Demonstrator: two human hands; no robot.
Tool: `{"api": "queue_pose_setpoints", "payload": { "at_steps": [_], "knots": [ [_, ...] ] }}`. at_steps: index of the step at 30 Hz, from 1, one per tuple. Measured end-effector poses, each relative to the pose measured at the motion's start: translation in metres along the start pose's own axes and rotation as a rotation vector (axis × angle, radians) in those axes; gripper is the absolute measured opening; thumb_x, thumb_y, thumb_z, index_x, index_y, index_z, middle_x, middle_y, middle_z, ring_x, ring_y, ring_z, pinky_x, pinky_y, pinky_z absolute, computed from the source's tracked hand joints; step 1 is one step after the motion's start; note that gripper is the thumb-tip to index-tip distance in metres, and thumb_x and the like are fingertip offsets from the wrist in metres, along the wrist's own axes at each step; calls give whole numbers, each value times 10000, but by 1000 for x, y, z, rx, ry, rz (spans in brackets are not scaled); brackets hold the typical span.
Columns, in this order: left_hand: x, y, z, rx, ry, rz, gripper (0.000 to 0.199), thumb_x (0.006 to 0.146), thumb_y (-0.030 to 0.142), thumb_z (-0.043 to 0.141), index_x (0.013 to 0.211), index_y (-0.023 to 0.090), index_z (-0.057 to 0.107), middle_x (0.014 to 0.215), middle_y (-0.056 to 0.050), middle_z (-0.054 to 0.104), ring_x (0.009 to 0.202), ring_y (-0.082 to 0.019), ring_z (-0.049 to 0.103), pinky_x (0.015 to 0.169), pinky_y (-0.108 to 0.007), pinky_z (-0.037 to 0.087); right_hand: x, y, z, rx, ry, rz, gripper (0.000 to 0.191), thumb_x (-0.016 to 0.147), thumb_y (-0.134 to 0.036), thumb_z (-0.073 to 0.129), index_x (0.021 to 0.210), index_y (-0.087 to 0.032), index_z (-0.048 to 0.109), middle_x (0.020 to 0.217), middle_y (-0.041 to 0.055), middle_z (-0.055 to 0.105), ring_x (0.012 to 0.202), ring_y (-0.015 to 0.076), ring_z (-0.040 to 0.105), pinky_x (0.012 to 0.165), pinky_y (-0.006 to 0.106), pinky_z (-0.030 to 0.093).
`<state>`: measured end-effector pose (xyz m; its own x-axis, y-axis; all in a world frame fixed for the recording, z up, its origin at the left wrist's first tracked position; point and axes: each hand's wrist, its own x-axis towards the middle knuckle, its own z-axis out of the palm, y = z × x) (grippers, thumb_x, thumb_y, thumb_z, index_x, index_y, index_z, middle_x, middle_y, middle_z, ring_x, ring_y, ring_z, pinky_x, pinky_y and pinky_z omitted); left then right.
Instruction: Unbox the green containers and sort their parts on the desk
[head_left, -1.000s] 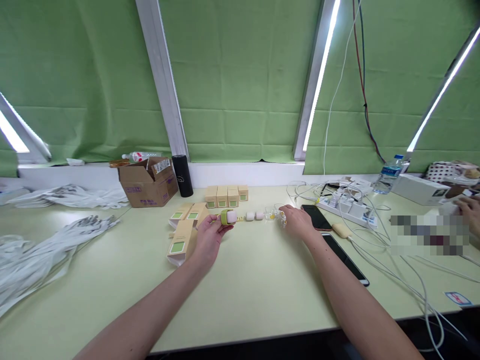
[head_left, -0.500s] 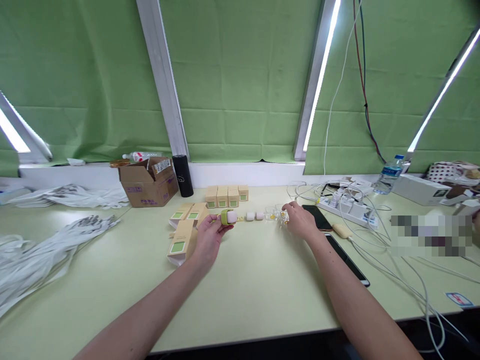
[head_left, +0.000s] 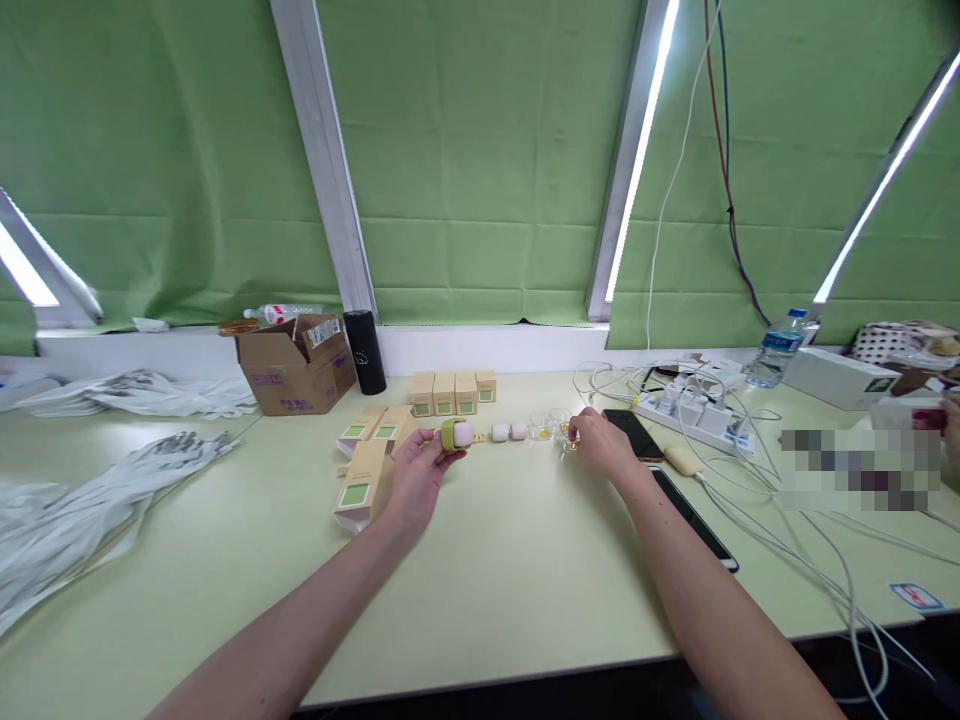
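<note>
Near the middle of the table point(head_left: 480, 600), my left hand point(head_left: 418, 470) pinches a small green and pink item point(head_left: 458, 434). To its right lie two small pale pieces, one white point(head_left: 499, 432) and one pink point(head_left: 518, 431). Beyond them stand small clear cups point(head_left: 541, 427) with yellow bits inside. My right hand point(head_left: 598, 442) has its fingers closed at the rightmost clear cup, whose far side they partly hide. Left of my left hand are several open kraft boxes point(head_left: 365, 480) with green labels. A row of smaller kraft boxes point(head_left: 445, 392) stands behind.
A cardboard box point(head_left: 296, 375) and black bottle point(head_left: 365, 352) stand at the back left, white straps point(head_left: 112, 500) at far left. Two phones point(head_left: 694, 517), a power strip point(head_left: 697, 420) and cables lie right. Another person's hand point(head_left: 951, 440) shows at the right edge.
My right hand has shifted slightly, and more of the clear cups shows beside it. At the right edge, the other person's hand now holds a white and red item. My left hand stays put.
</note>
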<state>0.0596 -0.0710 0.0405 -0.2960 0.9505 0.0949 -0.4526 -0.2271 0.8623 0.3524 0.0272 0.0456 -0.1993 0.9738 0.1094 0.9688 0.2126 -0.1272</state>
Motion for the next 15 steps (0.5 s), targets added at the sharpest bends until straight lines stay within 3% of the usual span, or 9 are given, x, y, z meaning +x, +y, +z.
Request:
{"api": "queue_pose_setpoints", "payload": {
  "at_steps": [7, 11, 15],
  "knots": [
    [0, 0, 1, 3, 2, 9, 264, 774, 259, 831, 837, 190, 584, 989, -80, 765, 909, -222, 753, 969, -438, 579, -2, -3, -2, -26, 63, -15, 329, 861, -89, 599, 1141, -236, 690, 1283, 97, 614, 1021, 230, 677, 748, 287, 455],
    [0, 0, 1, 5, 13, 2, 254, 773, 255, 825, 838, 192, 587, 975, -79, 768, 896, -220, 752, 955, -430, 584, -6, -10, -3, -68, 182, -109, 324, 869, -191, 680, 1187, -251, 707, 1335, 112, 613, 1214, 277, 594, 994, 368, 451],
    [0, 1, 1, 5, 2, 3, 259, 777, 262, 823, 841, 191, 582, 969, -77, 769, 904, -224, 754, 947, -427, 584, -8, -17, 6, -84, 166, -220, 344, 875, -254, 729, 1217, -292, 747, 1481, 105, 545, 1474, 330, 380, 1207, 459, 296]
  ]
}}
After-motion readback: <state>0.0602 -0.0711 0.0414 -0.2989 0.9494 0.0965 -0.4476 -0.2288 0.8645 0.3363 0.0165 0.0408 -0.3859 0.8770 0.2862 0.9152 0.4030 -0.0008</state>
